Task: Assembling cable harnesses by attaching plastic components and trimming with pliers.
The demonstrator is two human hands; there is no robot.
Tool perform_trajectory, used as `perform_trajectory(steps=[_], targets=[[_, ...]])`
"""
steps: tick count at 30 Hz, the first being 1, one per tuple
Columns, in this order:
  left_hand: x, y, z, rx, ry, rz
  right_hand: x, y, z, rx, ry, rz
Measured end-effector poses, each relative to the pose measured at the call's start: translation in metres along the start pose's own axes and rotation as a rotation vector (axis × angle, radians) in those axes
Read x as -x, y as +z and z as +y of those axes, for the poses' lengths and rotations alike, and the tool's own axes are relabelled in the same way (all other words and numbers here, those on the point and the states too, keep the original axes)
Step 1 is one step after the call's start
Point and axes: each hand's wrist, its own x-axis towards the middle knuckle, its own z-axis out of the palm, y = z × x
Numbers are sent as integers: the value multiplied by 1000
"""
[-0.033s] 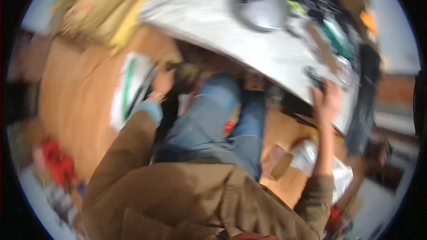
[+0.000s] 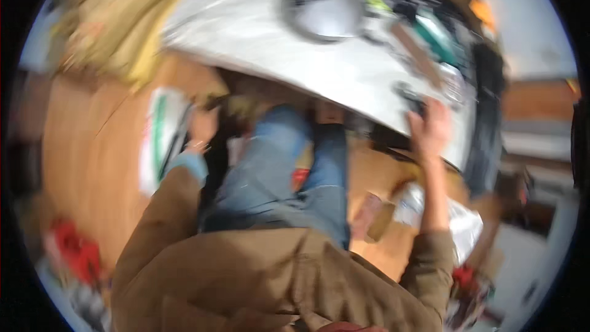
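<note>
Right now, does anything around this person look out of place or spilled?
Perhaps: two small block-like pieces lie loose on the brown floor, near a crumpled whitish bag behind the right forearm. That looks untidy; no spill shows, though blur limits detail.

An orange-brown, wood-look floor [image 2: 83, 138] lies beneath a white-topped table [image 2: 246, 31]; a pale, blurred wall [image 2: 531, 40] stands upper right.

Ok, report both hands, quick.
Left hand: blurred, cannot tell; near the green-striped item.
Right hand: over the table, by a dark object; grip cannot be told.
</note>
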Motion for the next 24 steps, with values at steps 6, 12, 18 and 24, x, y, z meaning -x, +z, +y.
perform_trajectory(steps=[6,12,18,24], targets=[[-8,20,-4,-59,-214,-122,-5,-27,61,84,139,204],[-18,9,54,195,-115,-188,6,-59,210,351,525,224],[-7,-17,86,172,-19,-192,-29,-39,245,622,756,-86],[5,-54,97,148,-9,-234,-55,-37,235,470,870,-254]])
